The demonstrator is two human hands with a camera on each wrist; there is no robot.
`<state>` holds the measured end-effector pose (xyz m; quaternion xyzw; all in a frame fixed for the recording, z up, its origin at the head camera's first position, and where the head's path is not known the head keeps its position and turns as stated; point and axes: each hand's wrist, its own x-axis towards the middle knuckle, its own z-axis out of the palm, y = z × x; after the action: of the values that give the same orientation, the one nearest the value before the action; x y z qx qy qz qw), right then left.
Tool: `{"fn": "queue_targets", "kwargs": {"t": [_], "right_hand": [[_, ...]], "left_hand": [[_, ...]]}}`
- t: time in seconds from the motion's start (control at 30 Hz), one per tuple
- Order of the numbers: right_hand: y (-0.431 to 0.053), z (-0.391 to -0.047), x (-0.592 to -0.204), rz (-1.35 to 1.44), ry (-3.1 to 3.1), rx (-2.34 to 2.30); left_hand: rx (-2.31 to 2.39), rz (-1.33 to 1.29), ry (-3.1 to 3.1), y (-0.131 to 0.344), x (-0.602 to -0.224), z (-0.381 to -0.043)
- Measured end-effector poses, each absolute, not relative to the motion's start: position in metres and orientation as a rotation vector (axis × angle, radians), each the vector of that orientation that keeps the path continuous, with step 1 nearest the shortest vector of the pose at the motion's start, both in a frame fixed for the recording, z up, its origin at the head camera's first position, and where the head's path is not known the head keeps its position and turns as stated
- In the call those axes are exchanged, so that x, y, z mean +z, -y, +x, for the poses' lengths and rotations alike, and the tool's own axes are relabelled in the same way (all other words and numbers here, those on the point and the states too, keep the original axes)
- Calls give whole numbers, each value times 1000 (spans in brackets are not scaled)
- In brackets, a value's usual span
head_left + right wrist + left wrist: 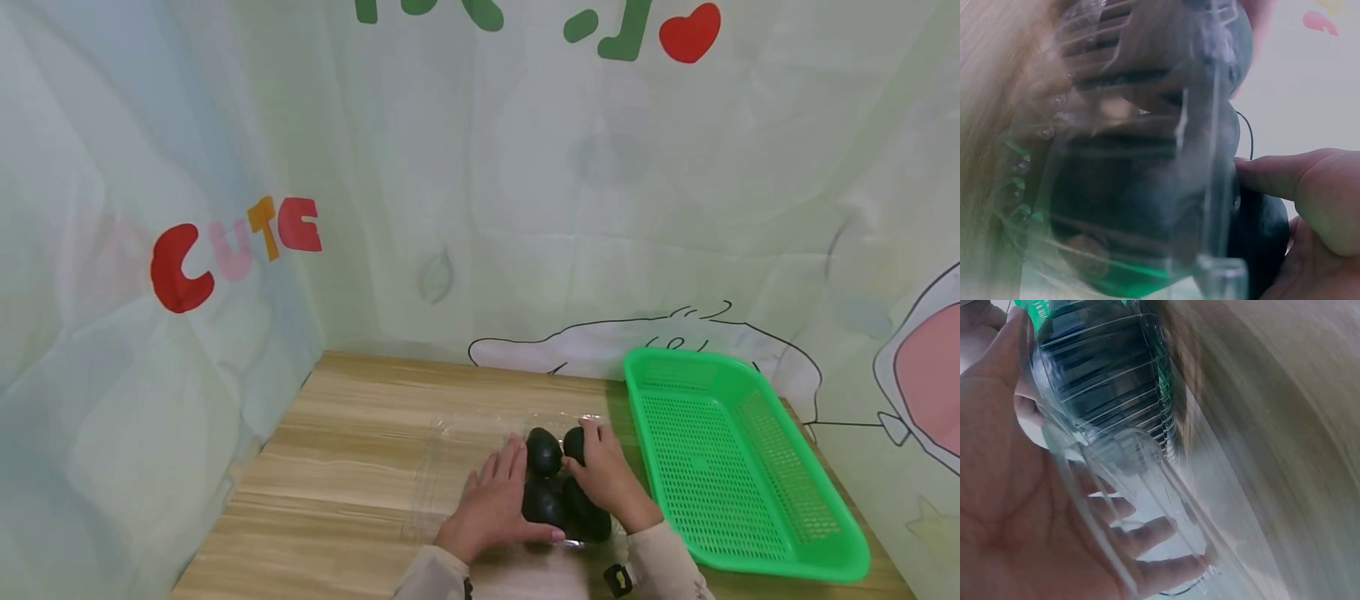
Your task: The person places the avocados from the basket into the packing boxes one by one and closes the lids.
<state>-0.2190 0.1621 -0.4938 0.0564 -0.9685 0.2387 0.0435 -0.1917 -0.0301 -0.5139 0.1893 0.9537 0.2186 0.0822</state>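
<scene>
Several dark, egg-shaped avocados sit in a clear plastic clamshell box [423, 479] on the table, its lid folded out to the left. My left hand [491, 504] rests against the box's left side, fingers stretched away and thumb out along the near avocado [543, 500]. My right hand [607, 473] holds the far-right avocado [573, 443] between thumb and fingers. In the right wrist view, that avocado [1260, 234] rises above the box's rim beside my thumb. The far-left avocado [543, 452] and near-right avocado [588, 510] lie close by. My fingers hide part of the held avocado.
A green perforated plastic basket [757, 554] stands on the table to the right of the box. Wood-grain tabletop [330, 450] extends to the left. A printed cloth backdrop [480, 208] hangs behind the table and along its sides.
</scene>
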Motion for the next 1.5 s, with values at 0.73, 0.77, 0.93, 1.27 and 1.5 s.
{"fn": "queue_targets", "kwargs": {"t": [0.73, 0.77, 0.93, 1.27, 1.5], "right_hand": [[-162, -211, -490, 239, 2948, 701], [-163, -211, -490, 232, 2948, 701], [-164, -211, -492, 218, 2942, 704], [-166, -210, -494, 207, 2925, 745], [-167, -208, -495, 218, 2916, 736]], "left_hand": [[679, 560, -2841, 30, -513, -193], [676, 562, -2845, 30, -513, -193], [662, 556, -2855, 31, -514, -192], [633, 546, -2855, 30, -514, -194], [624, 546, -2853, 30, -513, -193]]}}
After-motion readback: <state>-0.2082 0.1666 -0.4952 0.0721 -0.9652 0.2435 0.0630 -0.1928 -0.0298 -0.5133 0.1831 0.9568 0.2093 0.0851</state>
